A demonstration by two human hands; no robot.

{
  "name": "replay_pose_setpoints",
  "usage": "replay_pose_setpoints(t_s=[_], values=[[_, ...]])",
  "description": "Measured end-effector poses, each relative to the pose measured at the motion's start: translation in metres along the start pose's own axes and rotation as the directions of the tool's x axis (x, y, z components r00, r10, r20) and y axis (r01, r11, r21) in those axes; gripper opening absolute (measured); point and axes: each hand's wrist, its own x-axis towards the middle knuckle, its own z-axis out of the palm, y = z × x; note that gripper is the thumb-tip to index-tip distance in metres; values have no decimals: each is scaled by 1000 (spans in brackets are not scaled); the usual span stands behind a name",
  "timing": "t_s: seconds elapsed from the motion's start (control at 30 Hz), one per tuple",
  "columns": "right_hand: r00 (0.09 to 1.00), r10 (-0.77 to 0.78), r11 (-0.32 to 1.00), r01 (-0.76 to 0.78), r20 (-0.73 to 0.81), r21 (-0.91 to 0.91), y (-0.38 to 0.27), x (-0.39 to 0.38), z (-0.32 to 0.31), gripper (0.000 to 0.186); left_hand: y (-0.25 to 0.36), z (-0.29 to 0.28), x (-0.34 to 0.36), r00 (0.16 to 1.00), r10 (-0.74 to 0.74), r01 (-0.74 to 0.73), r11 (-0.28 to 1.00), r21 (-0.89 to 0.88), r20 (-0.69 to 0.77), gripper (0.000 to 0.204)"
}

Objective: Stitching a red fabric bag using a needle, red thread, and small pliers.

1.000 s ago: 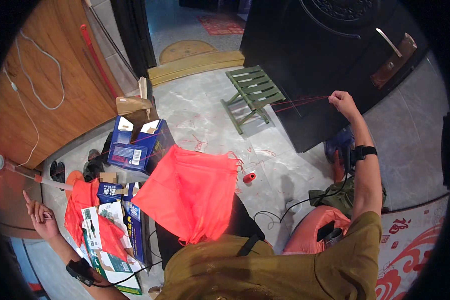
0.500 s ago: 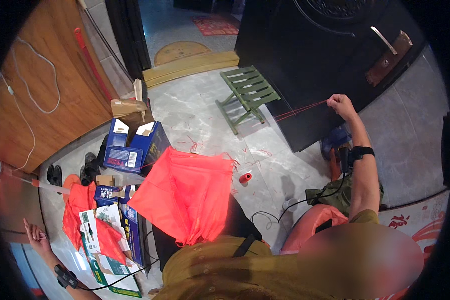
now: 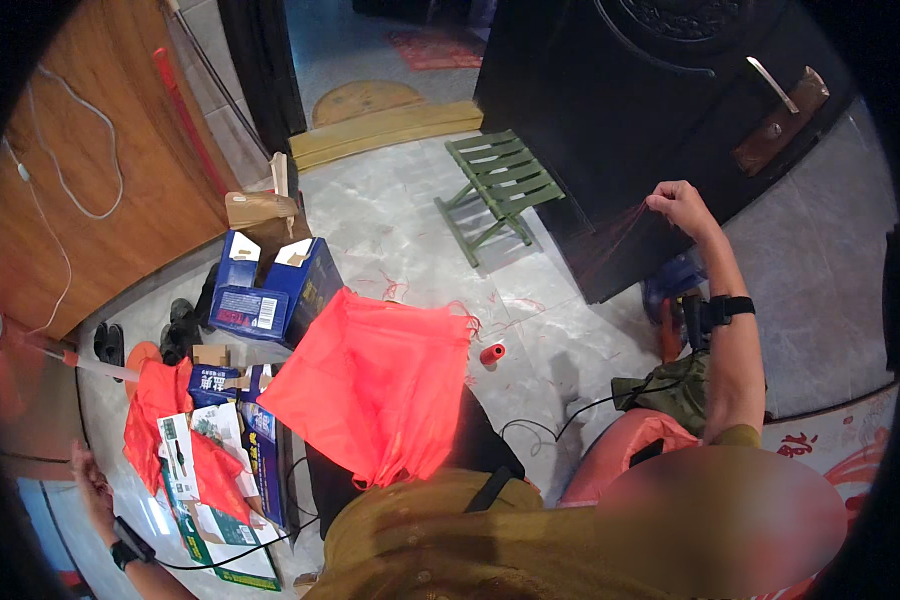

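Pulling red thread [image 3: 625, 222] taut, right hand [image 3: 682, 205] grip pinched on it, spool [image 3: 492, 354] loose on floor beside orange cloth [image 3: 375, 385] on lap, left hand [image 3: 88, 478] empty, spread: likely snapping or tangling.

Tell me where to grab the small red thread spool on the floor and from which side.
Grip the red thread spool across its narrow middle, coming straight down from above. It seems to stand on end on bare marble floor, just right of the orange cloth, so nothing blocks a top approach. The right hand already pinches red thread, so mind any strand trailing from it.
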Motion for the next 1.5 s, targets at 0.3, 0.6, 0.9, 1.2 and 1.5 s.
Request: replay_pose_setpoints(t_s=[0.3, 0.6, 0.9, 1.2, 1.5], values=[[843, -263, 962, 266, 469, 63, -188, -28, 27, 14, 46, 299, -68, 870, 244, -492, 468, 734, 428, 25], [656, -541, 791, 609, 526, 55, -283, -60, 46, 18, -10, 576, -213, 473, 50, -365, 920, 144, 879, 46], [618, -604, 771, 614, 502, 172, -273, -48, 56, 19, -23, 587, -206, 474, -56, -213, 961, 176, 879, 25], [637, -493, 859, 247, 592, 449, -257, -34, 39, 20, -16, 574, -179, 544, 42, -274, 953, 130, 838, 20], [644, -491, 838, 165, 586, 520, -244, -14, 36, 17, -15, 568, -160, 613, 39, -270, 949, 163, 789, 19]])
